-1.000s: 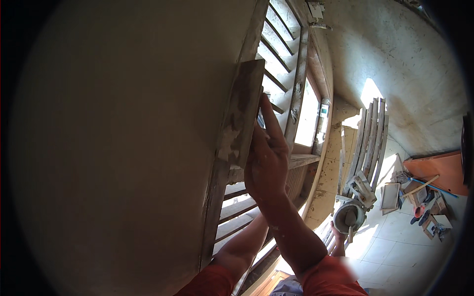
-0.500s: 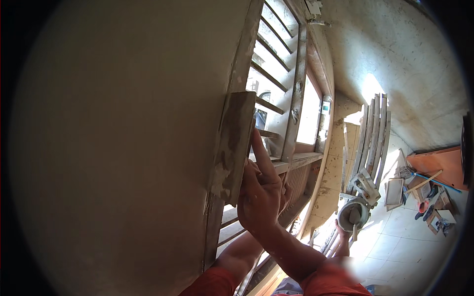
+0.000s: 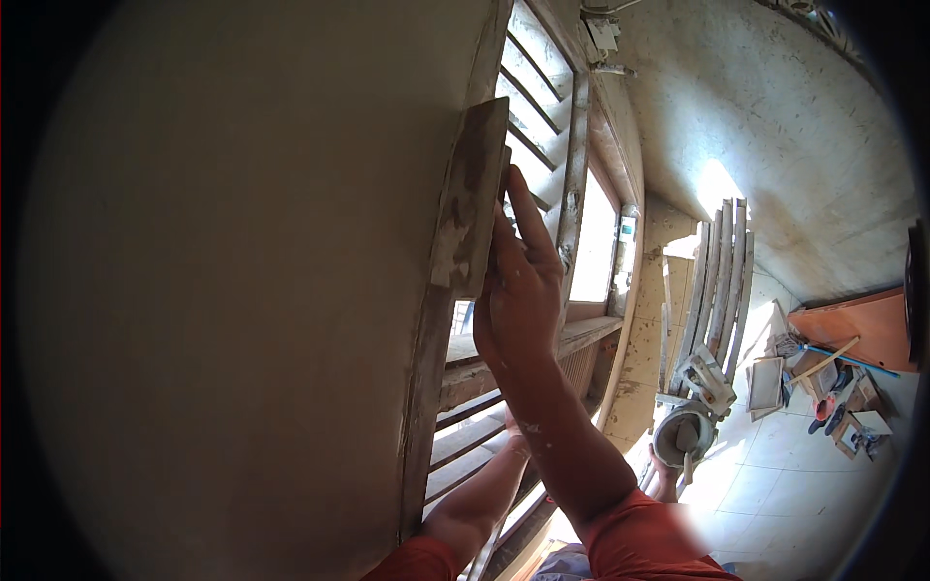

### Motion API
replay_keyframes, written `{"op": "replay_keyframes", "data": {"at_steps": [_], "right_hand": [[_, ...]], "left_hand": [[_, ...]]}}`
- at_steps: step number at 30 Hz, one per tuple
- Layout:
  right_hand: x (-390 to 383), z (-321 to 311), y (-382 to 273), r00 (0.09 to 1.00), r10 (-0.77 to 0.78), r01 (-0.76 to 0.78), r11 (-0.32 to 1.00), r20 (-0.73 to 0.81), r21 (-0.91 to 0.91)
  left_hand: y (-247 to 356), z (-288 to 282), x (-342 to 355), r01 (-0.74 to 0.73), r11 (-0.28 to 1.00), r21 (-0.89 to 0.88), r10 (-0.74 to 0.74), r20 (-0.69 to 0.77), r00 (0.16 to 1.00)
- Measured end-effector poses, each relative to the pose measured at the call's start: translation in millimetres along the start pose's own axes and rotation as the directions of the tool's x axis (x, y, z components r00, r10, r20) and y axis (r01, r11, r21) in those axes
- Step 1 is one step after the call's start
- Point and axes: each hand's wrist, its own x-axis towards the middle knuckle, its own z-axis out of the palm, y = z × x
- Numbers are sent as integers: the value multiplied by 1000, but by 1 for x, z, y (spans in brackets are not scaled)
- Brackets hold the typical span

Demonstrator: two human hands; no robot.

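Note:
My right hand [image 3: 523,281] is closed round the back of a plastering trowel [image 3: 473,208], its index finger stretched up along it. The trowel's flat, smeared blade lies along the edge where the plain wall [image 3: 252,290] meets the wooden window frame [image 3: 417,436]. Lower down, my left arm reaches toward the slatted opening. The left hand [image 3: 516,426] is mostly behind my right forearm, so its fingers are hidden.
Window slats [image 3: 531,97] let in bright light beside the trowel. To the right, a bucket [image 3: 684,436] with a tool in it stands by a long slatted wooden bench [image 3: 722,290]. Boxes and odds and ends [image 3: 852,416] lie on the tiled floor near an orange panel [image 3: 852,329].
My right hand and the trowel have moved up along the wall's edge. The left hand, earlier up behind the right hand, now sits lower by the slats.

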Motion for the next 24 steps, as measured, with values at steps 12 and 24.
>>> {"op": "replay_keyframes", "data": {"at_steps": [12,24], "right_hand": [[132,11,-16,986,-168,167,981,0,98],[-5,-2,3,996,22,-37,984,-86,-173]], "left_hand": [[-26,28,-18,126,992,-6,-124,142,982],[-24,19,-21,27,998,57,-31,70,997]]}}
